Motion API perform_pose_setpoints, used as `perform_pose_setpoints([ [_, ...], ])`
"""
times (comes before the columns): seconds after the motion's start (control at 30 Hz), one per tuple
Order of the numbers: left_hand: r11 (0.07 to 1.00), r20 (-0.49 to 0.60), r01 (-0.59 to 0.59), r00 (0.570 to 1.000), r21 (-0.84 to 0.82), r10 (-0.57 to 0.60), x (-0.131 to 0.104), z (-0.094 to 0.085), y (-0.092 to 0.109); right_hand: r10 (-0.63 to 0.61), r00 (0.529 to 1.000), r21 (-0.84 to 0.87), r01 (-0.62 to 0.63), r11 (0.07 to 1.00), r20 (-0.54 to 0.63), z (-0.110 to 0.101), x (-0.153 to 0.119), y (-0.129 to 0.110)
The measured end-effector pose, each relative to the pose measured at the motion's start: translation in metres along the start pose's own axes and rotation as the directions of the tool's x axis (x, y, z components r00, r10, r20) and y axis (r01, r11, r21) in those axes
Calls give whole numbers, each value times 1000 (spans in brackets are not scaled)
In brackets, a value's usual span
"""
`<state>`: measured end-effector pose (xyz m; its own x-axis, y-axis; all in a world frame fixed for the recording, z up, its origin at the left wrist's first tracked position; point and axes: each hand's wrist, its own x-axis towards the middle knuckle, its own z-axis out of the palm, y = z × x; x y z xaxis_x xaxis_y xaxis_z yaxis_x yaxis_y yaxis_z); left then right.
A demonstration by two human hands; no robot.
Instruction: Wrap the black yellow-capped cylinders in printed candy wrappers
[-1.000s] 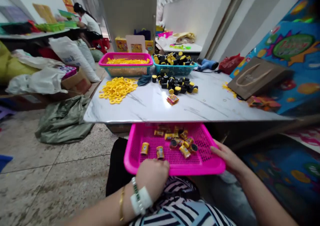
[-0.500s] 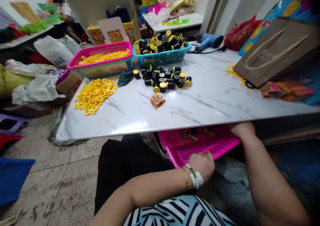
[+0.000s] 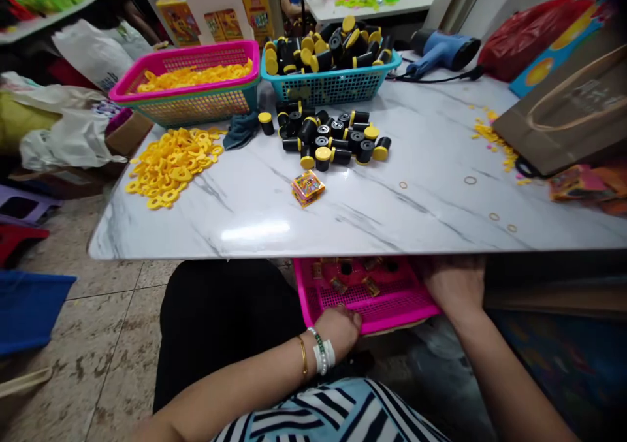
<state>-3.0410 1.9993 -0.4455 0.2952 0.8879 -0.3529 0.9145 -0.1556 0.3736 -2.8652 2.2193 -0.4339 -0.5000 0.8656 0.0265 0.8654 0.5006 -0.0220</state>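
Observation:
A pink basket (image 3: 396, 315) with several small wrapped pieces in it sits partly under the table's front edge. My left hand (image 3: 337, 329) is closed round its near rim, fingers curled over it. At the basket's right side is my right hand (image 3: 453, 285); the tabletop hides its fingertips. Above, on the marble-patterned table (image 3: 343, 233), lies a small stack of colourful packets (image 3: 307, 188). Behind it are several black cylinders with yellow caps (image 3: 322, 157). Yellow ring-shaped pieces (image 3: 171, 164) form a pile on the left.
At the back stand a pink-rimmed basket (image 3: 183, 88) of yellow pieces and a blue basket (image 3: 333, 86) of black cylinders. A blue hair dryer (image 3: 443, 50), a red bag (image 3: 531, 37) and a brown paper bag (image 3: 563, 115) are at the right. A dark cloth (image 3: 241, 132) lies near the rings.
The pink basket and both my hands have shifted left, and more of the wrapped pieces inside shows. The view has tilted down and moved closer to the table.

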Motion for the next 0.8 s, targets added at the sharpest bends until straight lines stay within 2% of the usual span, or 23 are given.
perform_pose_setpoints([
  [0.07,1000,28,-29,999,-3,29,2,3,-1,82,995,-31,-84,996,-58,4,-8,5],
  [0.1,999,36,-49,998,-10,49,2,4,-2,131,991,-35,-132,991,-31,5,-13,7],
  [0.2,994,57,-109,992,-28,111,-1,5,-5,213,945,-37,-210,977,250,4,-28,13],
  [0.27,990,68,-140,988,-36,142,-5,2,-7,246,896,-91,-228,969,369,-1,-35,17],
  [0.33,989,64,-140,988,-37,142,-9,-3,-7,260,889,-127,-229,965,376,-6,-35,20],
  [0.4,994,31,-92,995,-61,94,-12,-7,-7,254,901,-140,-218,966,351,-9,-31,18],
  [0.5,989,-11,-6,1000,-145,5,-14,-12,-7,238,914,-161,-194,968,328,-10,-23,11],
  [0.57,975,-24,-7,1000,-222,2,-14,-17,-8,208,936,-178,-161,971,286,-10,-24,8],
  [0.6,960,-44,-42,999,-278,31,-15,-22,-9,177,946,-187,-129,974,270,-12,-26,8],
  [0.67,893,-140,-184,981,-410,137,-18,-42,-13,102,951,-181,-50,982,291,-21,-33,14],
  [0.73,806,-314,-357,923,-473,225,-26,-74,-20,2,920,-66,26,997,392,-41,-36,23],
  [0.8,811,-521,-424,835,-402,178,-37,-113,-29,-244,851,216,159,963,464,-71,-29,27],
])
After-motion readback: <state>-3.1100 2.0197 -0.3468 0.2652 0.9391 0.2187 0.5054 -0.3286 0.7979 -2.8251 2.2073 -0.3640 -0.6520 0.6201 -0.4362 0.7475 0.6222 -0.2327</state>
